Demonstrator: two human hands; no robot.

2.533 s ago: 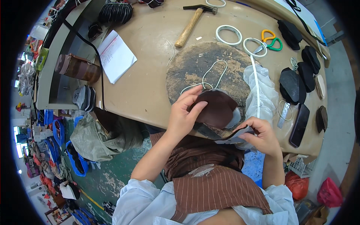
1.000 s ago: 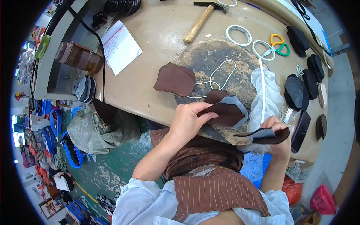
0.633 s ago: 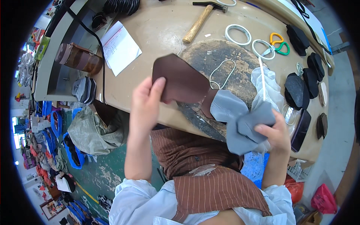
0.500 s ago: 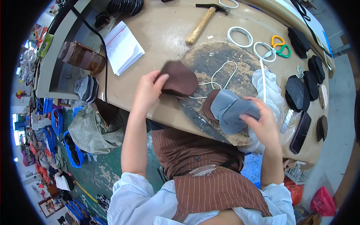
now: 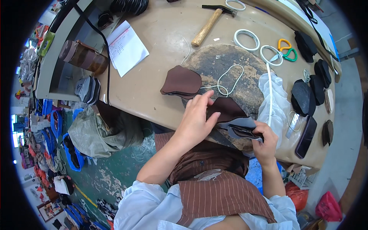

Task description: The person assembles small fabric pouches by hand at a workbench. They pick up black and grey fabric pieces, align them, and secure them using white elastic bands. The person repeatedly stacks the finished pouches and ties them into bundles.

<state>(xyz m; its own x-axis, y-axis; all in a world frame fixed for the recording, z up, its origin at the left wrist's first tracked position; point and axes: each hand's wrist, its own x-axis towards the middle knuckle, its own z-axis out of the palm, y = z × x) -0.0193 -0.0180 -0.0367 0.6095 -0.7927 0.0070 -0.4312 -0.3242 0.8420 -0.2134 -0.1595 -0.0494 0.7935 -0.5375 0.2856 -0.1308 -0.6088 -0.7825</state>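
My right hand (image 5: 266, 140) pinches the near right end of a small stack of grey cut pieces (image 5: 238, 126), which look like fabric or thin leather. The grey layers are bent, with dark brown ones between them. A dark brown piece (image 5: 227, 109) fans out at the stack's far left. Beside that piece is my left hand (image 5: 197, 119), its thumb and fingers apart; whether it touches the brown edge I cannot tell. A stack of brown pieces (image 5: 181, 81) lies farther left, partly on the worn round board (image 5: 209, 59). A loop of pale cord (image 5: 241, 73) rests on the board.
A hammer (image 5: 209, 30), white tape rolls (image 5: 246, 40) and scissors (image 5: 288, 53) lie toward the back. Dark bundles (image 5: 303, 96) and a phone (image 5: 306, 137) line the right side. Paper (image 5: 125, 50) and a brown bottle (image 5: 84, 57) are at left. Translucent plastic (image 5: 271, 92) adjoins the board.
My left hand has let go of the brown stack, now lying on the table and board, and moved right toward the grey pieces. My right hand has tilted these, showing their layered edges.
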